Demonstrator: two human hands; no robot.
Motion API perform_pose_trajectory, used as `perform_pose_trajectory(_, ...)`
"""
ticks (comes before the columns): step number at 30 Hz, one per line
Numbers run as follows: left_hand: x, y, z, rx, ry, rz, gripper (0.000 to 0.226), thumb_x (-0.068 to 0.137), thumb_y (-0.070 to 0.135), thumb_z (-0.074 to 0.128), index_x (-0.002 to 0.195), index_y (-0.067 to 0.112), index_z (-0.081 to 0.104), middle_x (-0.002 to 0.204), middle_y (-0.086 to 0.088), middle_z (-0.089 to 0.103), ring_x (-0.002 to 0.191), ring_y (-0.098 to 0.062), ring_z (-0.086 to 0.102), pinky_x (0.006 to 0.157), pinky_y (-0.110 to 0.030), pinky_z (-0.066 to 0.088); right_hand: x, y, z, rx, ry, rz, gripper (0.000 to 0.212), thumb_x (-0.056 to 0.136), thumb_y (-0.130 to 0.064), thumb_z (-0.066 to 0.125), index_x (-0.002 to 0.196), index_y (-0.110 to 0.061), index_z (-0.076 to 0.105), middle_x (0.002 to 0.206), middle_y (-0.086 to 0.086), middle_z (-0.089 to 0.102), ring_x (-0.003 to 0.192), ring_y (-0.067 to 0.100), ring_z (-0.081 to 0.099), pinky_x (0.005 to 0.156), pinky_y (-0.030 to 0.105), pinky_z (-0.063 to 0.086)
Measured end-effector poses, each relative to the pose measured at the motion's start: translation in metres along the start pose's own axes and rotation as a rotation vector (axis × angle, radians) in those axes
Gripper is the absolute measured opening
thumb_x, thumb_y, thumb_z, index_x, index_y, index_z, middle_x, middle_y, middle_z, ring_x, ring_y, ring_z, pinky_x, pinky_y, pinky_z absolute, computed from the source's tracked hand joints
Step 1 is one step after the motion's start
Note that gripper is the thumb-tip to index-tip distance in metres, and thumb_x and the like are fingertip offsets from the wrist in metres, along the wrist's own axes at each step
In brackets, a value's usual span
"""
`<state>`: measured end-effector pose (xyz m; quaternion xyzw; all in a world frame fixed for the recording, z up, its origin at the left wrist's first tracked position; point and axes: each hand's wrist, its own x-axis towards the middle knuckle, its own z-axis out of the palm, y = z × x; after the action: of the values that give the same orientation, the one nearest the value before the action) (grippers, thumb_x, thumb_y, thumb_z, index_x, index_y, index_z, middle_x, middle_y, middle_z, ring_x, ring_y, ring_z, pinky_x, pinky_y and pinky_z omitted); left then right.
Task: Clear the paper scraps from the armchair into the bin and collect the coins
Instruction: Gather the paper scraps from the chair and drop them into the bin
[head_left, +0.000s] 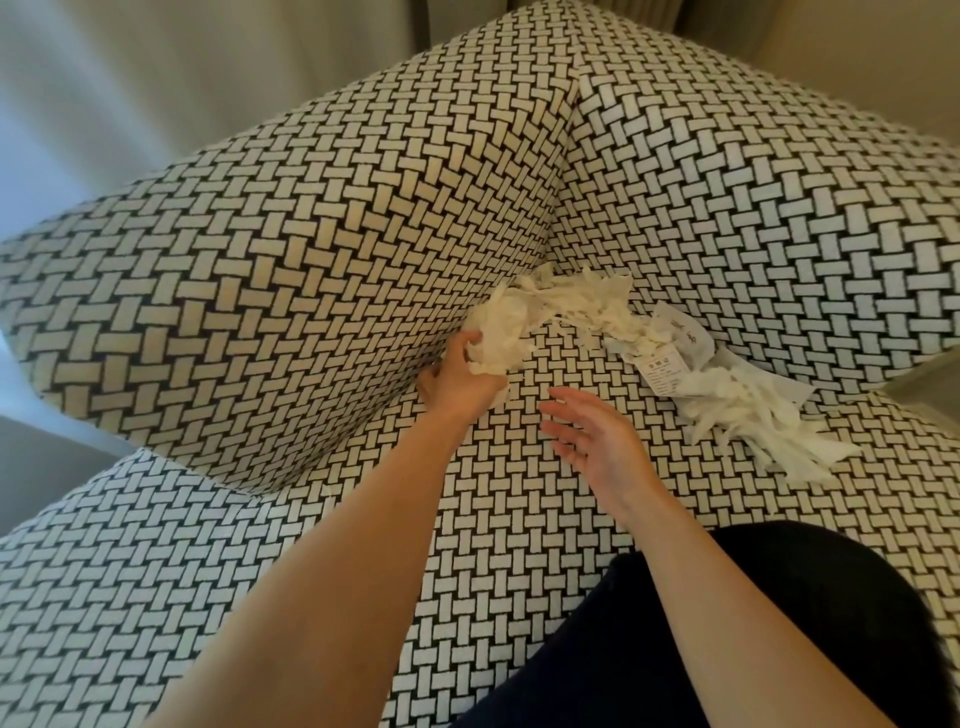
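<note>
A black-and-white woven-pattern armchair fills the view. My left hand is closed around a crumpled wad of white paper scraps at the seat's back left corner. More torn white scraps trail along the crease of the backrest, past a printed receipt, to a heap of shreds on the right of the seat. Over the seat cushion my right hand hovers, fingers spread and holding nothing. No coins or bin are in sight.
The left armrest rises beside my left forearm. The backrest stands behind the scraps. My dark-trousered knee rests on the seat at the lower right. Pale curtains hang behind the chair.
</note>
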<state>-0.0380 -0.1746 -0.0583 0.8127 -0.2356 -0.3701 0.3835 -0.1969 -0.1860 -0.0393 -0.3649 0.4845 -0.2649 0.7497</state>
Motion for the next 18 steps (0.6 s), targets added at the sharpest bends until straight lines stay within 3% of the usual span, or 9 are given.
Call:
perform_pose_trajectory(3, -0.006, -0.001, 0.003, 0.031, 0.028, 0.059, 0.062, 0.079, 0.019, 0.066, 0.132, 0.036, 0.039, 0.118, 0.005, 0.044, 0.128, -0.024, 0.025, 0.109, -0.043, 0.025, 0.001, 0.0, 0.0, 0.004, 0.011, -0.005, 0.019, 0.094, -0.021, 0.053, 0.107, -0.017, 0.066, 0.108, 0.006, 0.069, 0.096, 0.019, 0.063, 0.087, 0.034, 0.047)
perform_pose_trajectory(7, -0.009, 0.002, 0.011, 0.091, 0.011, 0.153, 0.057, 0.08, 0.022, 0.066, 0.13, 0.035, 0.042, 0.126, 0.006, 0.051, 0.129, -0.023, 0.029, 0.112, -0.046, 0.018, 0.001, 0.0, -0.001, 0.015, 0.018, -0.011, 0.022, 0.094, -0.021, 0.053, 0.11, -0.015, 0.066, 0.108, 0.007, 0.07, 0.095, 0.019, 0.064, 0.083, 0.031, 0.048)
perform_pose_trajectory(10, -0.011, 0.009, 0.019, 0.069, -0.095, 0.224, 0.065, 0.078, 0.022, 0.069, 0.135, 0.032, 0.04, 0.123, 0.009, 0.054, 0.127, -0.018, 0.039, 0.113, -0.046, 0.021, 0.0, -0.001, -0.002, 0.027, 0.02, -0.021, 0.02, 0.092, -0.021, 0.054, 0.107, -0.016, 0.066, 0.102, 0.004, 0.071, 0.092, 0.017, 0.064, 0.083, 0.031, 0.047)
perform_pose_trajectory(13, -0.02, 0.017, 0.028, 0.096, -0.213, 0.287, 0.07, 0.079, 0.023, 0.07, 0.14, 0.027, 0.036, 0.133, 0.01, 0.053, 0.13, -0.013, 0.039, 0.114, -0.044, 0.018, 0.0, 0.0, -0.005, 0.039, 0.052, -0.058, 0.018, 0.093, -0.018, 0.053, 0.106, -0.016, 0.065, 0.098, 0.0, 0.07, 0.091, 0.015, 0.063, 0.084, 0.032, 0.046)
perform_pose_trajectory(18, -0.035, 0.018, 0.028, 0.027, -0.182, 0.319, 0.071, 0.082, 0.017, 0.067, 0.144, 0.02, 0.032, 0.142, 0.0, 0.045, 0.129, -0.015, 0.04, 0.111, -0.037, 0.03, -0.001, -0.001, -0.007, 0.065, 0.129, -0.089, 0.018, 0.091, -0.015, 0.056, 0.107, -0.016, 0.064, 0.108, 0.003, 0.067, 0.094, 0.015, 0.062, 0.086, 0.031, 0.047)
